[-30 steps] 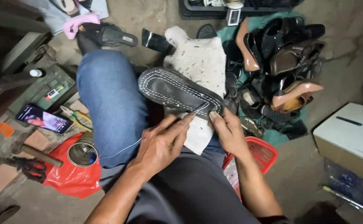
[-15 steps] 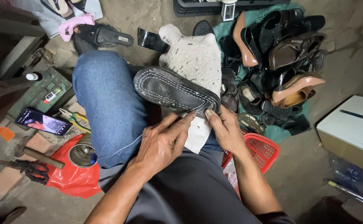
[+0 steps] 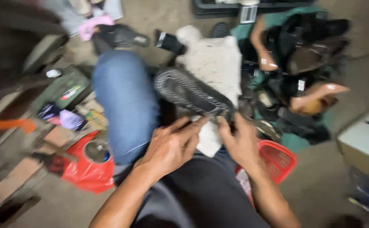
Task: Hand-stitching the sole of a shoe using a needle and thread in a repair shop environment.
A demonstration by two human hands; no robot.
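A dark shoe (image 3: pixel 188 90) lies sole up across my lap, its tread edged with a row of stitches. My right hand (image 3: pixel 239 141) grips the near end of the shoe. My left hand (image 3: pixel 172 145) pinches at the same end, fingers closed beside the sole's edge. A thin pale thread (image 3: pixel 136 147) runs from it across my blue-jeaned knee (image 3: pixel 125 99). A white fuzzy cloth (image 3: pixel 214 63) lies under the shoe. The picture is blurred by motion.
A heap of shoes and heels (image 3: pixel 298 63) lies at the right on a teal cloth. A red basket (image 3: pixel 277 158) stands by my right leg, a cardboard box (image 3: pixel 363 139) further right. At left lie a red bag (image 3: pixel 87 173) with a tin, a phone (image 3: pixel 64 118), and a green box (image 3: pixel 64 88).
Both hands stay at the shoe's near end. The view has shifted slightly and become blurred; the shoe and hands sit about where they were.
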